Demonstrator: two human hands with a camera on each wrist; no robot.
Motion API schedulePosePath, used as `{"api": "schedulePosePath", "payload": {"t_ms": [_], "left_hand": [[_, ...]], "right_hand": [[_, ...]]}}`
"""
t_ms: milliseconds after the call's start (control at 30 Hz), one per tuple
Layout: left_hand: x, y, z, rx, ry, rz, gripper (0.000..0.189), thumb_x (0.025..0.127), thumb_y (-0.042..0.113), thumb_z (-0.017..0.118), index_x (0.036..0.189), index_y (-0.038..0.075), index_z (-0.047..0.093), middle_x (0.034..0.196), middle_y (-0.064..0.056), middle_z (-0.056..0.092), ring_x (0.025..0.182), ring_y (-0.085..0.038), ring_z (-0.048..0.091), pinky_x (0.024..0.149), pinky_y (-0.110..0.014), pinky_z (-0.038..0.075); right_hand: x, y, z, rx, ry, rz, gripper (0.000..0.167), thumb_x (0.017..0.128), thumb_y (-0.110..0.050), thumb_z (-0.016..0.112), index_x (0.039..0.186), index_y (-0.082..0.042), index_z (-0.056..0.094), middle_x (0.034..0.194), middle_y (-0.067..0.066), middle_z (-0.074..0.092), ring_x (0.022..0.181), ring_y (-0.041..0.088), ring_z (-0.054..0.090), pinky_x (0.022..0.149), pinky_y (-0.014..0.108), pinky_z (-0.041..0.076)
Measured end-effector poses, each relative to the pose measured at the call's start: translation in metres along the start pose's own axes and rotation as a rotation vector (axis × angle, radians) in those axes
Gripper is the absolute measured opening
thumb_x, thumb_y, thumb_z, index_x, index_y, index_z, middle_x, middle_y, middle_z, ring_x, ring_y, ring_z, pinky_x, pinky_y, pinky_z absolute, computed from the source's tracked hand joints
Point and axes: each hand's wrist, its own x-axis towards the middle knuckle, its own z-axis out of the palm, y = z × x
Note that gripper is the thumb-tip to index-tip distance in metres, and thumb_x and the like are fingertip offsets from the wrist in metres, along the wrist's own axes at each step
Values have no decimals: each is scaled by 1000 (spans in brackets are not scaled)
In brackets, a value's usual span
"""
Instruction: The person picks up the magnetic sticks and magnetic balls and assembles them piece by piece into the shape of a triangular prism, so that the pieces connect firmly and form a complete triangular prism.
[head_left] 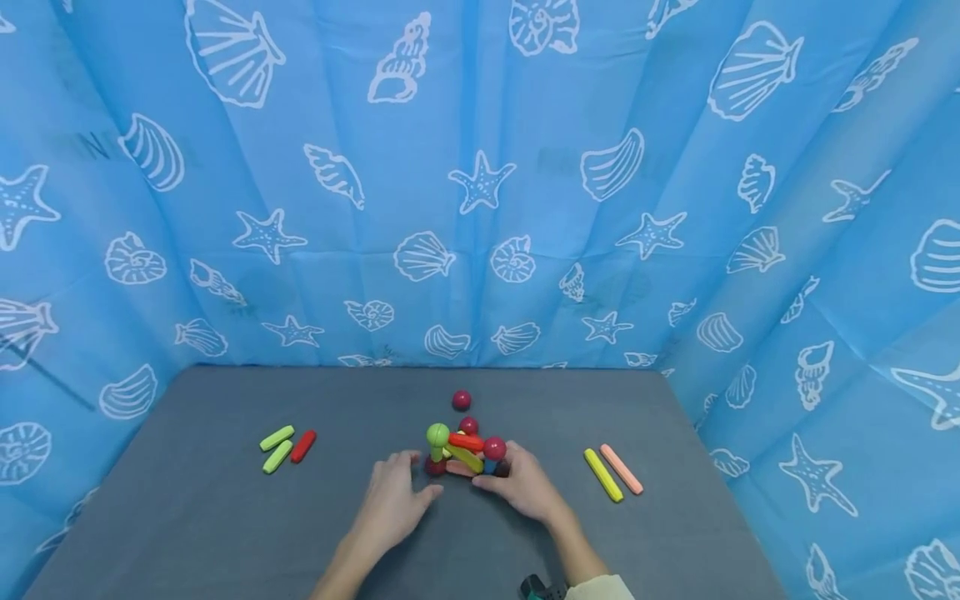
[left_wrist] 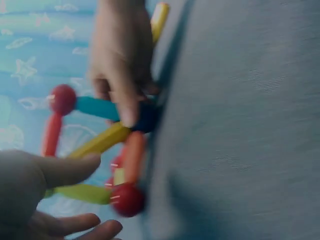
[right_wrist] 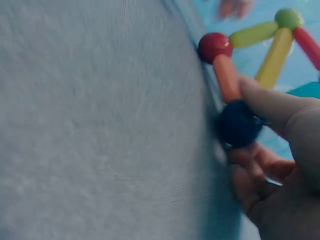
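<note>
Between the hands, a frame of magnetic rods and balls stands on the grey table. Its upper edge has a green ball [head_left: 438, 434], a red rod [head_left: 466, 442] and a red ball [head_left: 494, 448]. A yellow rod [right_wrist: 274, 57] slants down to a dark blue ball [right_wrist: 239, 124] at the base, and an orange rod [right_wrist: 227, 79] runs from there to another red ball [right_wrist: 215, 47]. My right hand [head_left: 528, 486] pinches the blue ball's corner with thumb and fingers. My left hand [head_left: 393, 500] is beside the left side, fingers spread, thumb overlapping the yellow rod in the left wrist view.
Two light green rods [head_left: 277, 457] and a red rod [head_left: 303, 447] lie at the left. On the right lie a yellow rod [head_left: 603, 475] and a salmon rod [head_left: 622, 469]. A loose red ball [head_left: 462, 400] sits behind the frame, before the blue shell-print curtain [head_left: 480, 250].
</note>
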Motion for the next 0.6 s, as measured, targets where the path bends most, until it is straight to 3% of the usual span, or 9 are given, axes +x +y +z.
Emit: {"api": "schedulePosePath", "payload": {"t_ms": [67, 167, 267, 400, 600], "left_hand": [[-1, -9, 6, 6, -83, -33, 76, 84, 38, 84, 143, 2, 54, 137, -16, 60, 125, -35, 51, 100, -56, 48], [0, -17, 13, -7, -133, -27, 94, 79, 43, 87, 150, -1, 45, 149, -20, 53, 129, -35, 46, 104, -59, 44], [4, -19, 19, -30, -138, 2, 107, 73, 45, 90, 154, -1, 38, 154, -19, 49, 131, -35, 41, 106, -62, 41], [15, -14, 30, -53, -155, 46, 122, 66, 48, 94, 159, 1, 30, 157, -18, 45, 136, -37, 36, 108, -67, 37], [27, -9, 37, -33, -117, 135, 120, 65, 41, 97, 158, 0, 32, 160, -19, 42, 139, -38, 34, 109, -67, 32]], "right_hand": [[-5, -5, -4, -13, -84, -18, 29, 90, -31, 79, 113, -16, 71, 103, 2, 65, 87, 8, 60, 75, 23, 49], [-8, -9, -12, 11, -146, -37, 26, 95, -24, 73, 119, -15, 71, 108, 5, 68, 88, 10, 63, 74, 21, 51], [-6, -9, -16, 17, -51, -51, 33, 97, -18, 70, 130, -14, 67, 123, 11, 67, 89, 13, 67, 75, 22, 54], [3, -6, -13, -59, 70, -33, 47, 97, -20, 70, 142, -12, 59, 138, 11, 59, 91, 12, 63, 78, 20, 53], [2, -5, -1, -122, 112, 1, 47, 93, -32, 76, 132, -8, 65, 120, 8, 61, 87, 11, 54, 73, 20, 49]]}}
